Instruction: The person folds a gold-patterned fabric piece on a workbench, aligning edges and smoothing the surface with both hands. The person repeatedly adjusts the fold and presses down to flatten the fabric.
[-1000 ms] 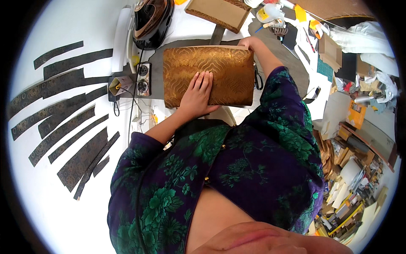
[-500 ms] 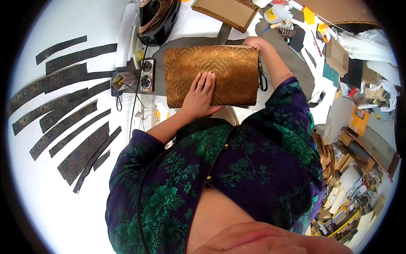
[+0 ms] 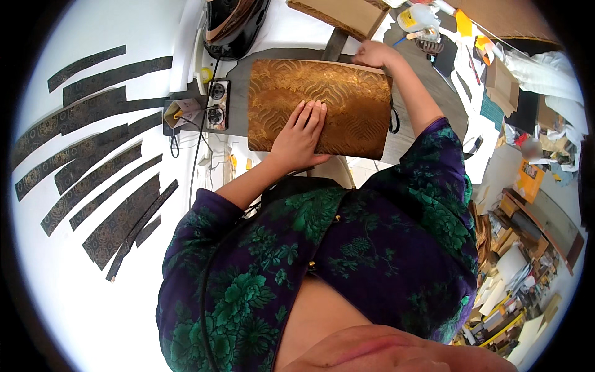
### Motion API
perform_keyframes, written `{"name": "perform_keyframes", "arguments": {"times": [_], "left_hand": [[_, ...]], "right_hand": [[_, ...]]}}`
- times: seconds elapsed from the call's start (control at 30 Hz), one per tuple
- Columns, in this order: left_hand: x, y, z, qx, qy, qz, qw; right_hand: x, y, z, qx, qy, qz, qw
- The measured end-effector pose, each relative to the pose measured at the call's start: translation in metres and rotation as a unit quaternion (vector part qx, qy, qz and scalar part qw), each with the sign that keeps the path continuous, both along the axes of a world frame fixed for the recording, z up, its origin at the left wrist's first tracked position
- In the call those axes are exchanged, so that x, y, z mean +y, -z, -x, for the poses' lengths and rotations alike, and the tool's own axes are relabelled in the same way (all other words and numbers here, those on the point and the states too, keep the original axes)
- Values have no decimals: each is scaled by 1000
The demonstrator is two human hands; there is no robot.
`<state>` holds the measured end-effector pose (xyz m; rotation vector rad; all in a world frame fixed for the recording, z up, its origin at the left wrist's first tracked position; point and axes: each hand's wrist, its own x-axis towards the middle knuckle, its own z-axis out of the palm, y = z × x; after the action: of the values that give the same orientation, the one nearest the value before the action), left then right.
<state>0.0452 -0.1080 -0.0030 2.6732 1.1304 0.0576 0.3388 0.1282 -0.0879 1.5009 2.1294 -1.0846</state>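
A rectangular piece covered in gold-brown brocade [image 3: 353,111] lies in front of me on the grey worktop, with a thin pale edge along its far side. My left hand [image 3: 300,135] rests flat on its near part, fingers stretched out and thumb by the near edge. At its far right corner is my right hand [image 3: 376,54], fingers curled inward and closed. What those fingers hold, if anything, is hidden. Beyond that hand lies a shallow tray [image 3: 375,25] with a brocade rim and a plain tan inside.
A black and copper iron [image 3: 235,25] stands at the far left, near a power strip [image 3: 217,104] and a small open carton [image 3: 180,113]. Dark patterned fabric strips [image 3: 93,108] lie on the white surface at left. Right are a bottle [image 3: 418,18] and a cardboard box [image 3: 501,85].
My right hand has curled more tightly and shifted slightly inward along the far edge. The brocade piece has turned slightly clockwise and sits a little farther right in view. My left hand stays flat on it.
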Motion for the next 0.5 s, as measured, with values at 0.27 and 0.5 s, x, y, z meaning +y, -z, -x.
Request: {"name": "perform_keyframes", "arguments": {"times": [0.27,0.5], "left_hand": [[1,-1,-1,5,3,14,1000],[0,-2,-1,-1,22,-1,1000]], "right_hand": [[-9,-40,139,260,68,169,948],[-9,-30,119,263,184,120,940]]}}
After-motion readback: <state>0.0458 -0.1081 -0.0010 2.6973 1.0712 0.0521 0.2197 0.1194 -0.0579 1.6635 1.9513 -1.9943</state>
